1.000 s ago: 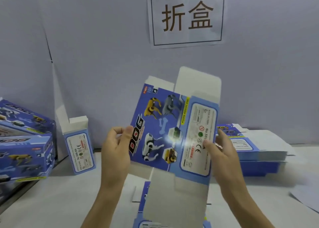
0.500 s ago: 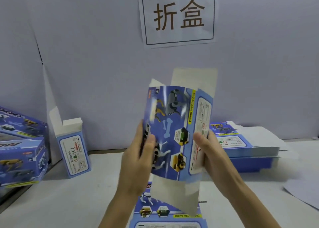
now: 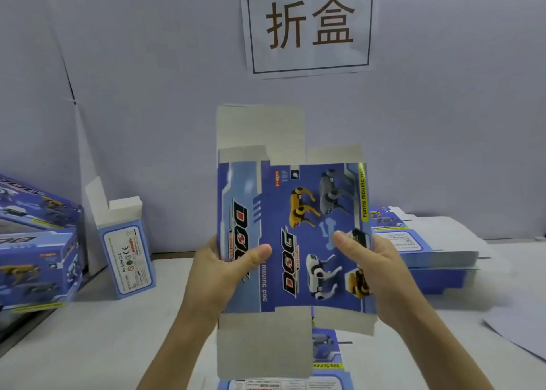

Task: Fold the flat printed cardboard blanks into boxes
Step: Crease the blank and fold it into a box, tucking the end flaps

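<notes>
A pale grey-blue wall stands behind a white counter, and a paper sign with two large characters is stuck up on the wall. My left hand grips the left edge of the cardboard blank, with the thumb laid across the printed face and the other fingers curled behind it, out of sight. My right hand grips the right edge the same way, its thumb on the front beside the bone picture. I hold the blank upright in the air above the counter, printed side toward me. It looks nearly flat, with plain flaps sticking out at top and bottom. Just beneath it another blank lies on the counter, partly hidden. To the right, near the wall, lies a stack of flat blanks. To the left an upright box stands with its top flaps open. Further left, finished boxes are piled at the counter's edge.
</notes>
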